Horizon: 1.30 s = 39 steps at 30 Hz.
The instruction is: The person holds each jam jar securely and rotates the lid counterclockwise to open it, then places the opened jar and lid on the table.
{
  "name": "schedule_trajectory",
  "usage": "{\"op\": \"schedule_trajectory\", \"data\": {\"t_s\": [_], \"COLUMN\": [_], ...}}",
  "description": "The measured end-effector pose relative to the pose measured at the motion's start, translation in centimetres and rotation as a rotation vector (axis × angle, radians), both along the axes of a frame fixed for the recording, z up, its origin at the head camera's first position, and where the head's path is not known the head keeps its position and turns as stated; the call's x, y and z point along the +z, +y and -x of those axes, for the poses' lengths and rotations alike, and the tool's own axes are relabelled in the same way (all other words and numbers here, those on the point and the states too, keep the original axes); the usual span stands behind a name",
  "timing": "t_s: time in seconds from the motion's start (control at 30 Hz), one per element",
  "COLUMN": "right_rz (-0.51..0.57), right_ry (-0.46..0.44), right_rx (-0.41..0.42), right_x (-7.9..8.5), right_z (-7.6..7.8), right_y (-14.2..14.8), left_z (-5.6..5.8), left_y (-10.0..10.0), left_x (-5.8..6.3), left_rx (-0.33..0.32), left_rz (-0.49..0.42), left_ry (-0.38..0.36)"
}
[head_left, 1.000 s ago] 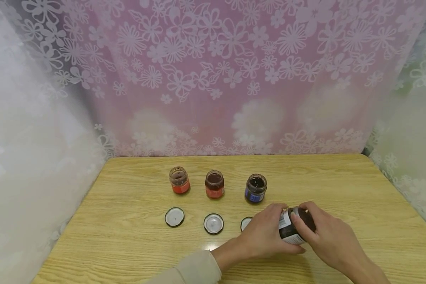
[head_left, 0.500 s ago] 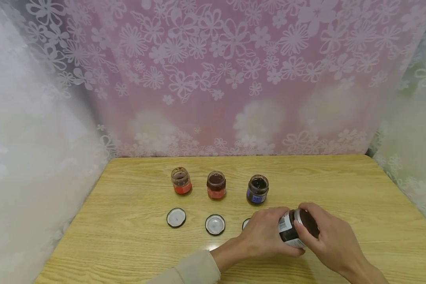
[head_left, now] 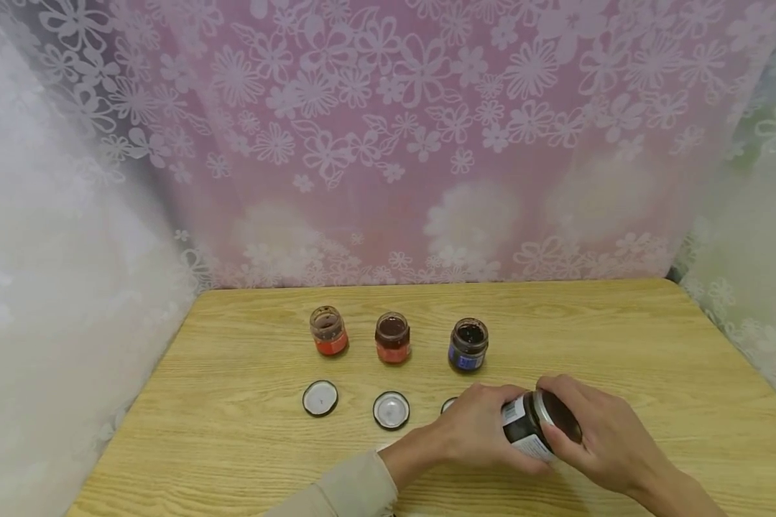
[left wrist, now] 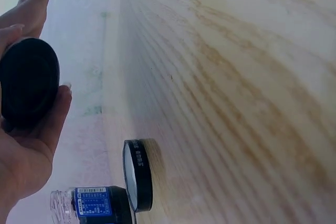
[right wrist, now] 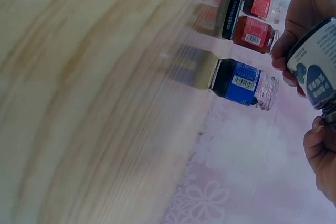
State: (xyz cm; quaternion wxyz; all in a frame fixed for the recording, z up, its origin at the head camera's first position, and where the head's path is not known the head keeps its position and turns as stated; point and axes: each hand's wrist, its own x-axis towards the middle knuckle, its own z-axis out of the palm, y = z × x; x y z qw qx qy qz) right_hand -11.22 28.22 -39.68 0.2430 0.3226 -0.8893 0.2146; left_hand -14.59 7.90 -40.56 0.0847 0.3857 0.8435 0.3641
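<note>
A dark glass jar (head_left: 522, 431) with a white label is held tilted above the table's right side. My left hand (head_left: 481, 429) grips its body from the left. On its metal-rimmed lid (head_left: 564, 416) my right hand (head_left: 604, 434) has fingers and thumb curled round the edge. In the left wrist view the jar's dark round base (left wrist: 29, 85) faces the camera. The right wrist view shows the pale label (right wrist: 319, 66), with the left hand (right wrist: 310, 6) round the body and part of the right hand (right wrist: 324, 156) at the lid end.
Farther back stand three uncapped jars: one with a red label (head_left: 328, 334), another red-labelled one (head_left: 392, 339), and one with a blue label (head_left: 468, 346). Two lids lie upturned before them, a left lid (head_left: 320, 398) and a middle lid (head_left: 391, 410). My left hand partly covers a third lid (head_left: 448, 405).
Both hands and the held jar have shifted slightly down toward me. The right hand's fingers have turned a little about the lid. The other jars and lids stay in place.
</note>
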Motion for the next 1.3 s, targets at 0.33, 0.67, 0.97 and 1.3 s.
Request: {"op": "schedule_trajectory", "data": {"t_s": [0.33,0.67,0.97,1.3], "right_rz": [-0.082,-0.024,0.106,0.170], "right_ry": [0.046,0.197,0.292,0.215], "right_rx": [0.110,0.318,0.333,0.240], "right_x": [-0.3,0.0,0.8,0.9], "right_z": [0.2,0.6,1.1,0.3], "right_y": [1.1,1.1,1.8,3.9], "left_z": [0.1,0.2,0.7,1.5], "left_y": [0.1,-0.1,-0.2,0.3], "left_x": [0.1,0.2,-0.6,-2.0], "left_rx": [-0.065,-0.218,-0.220,-0.068], "left_rz": [0.067,-0.037,-0.089,-0.198], "left_ry": [-0.066,-0.291,-0.295,-0.235]}}
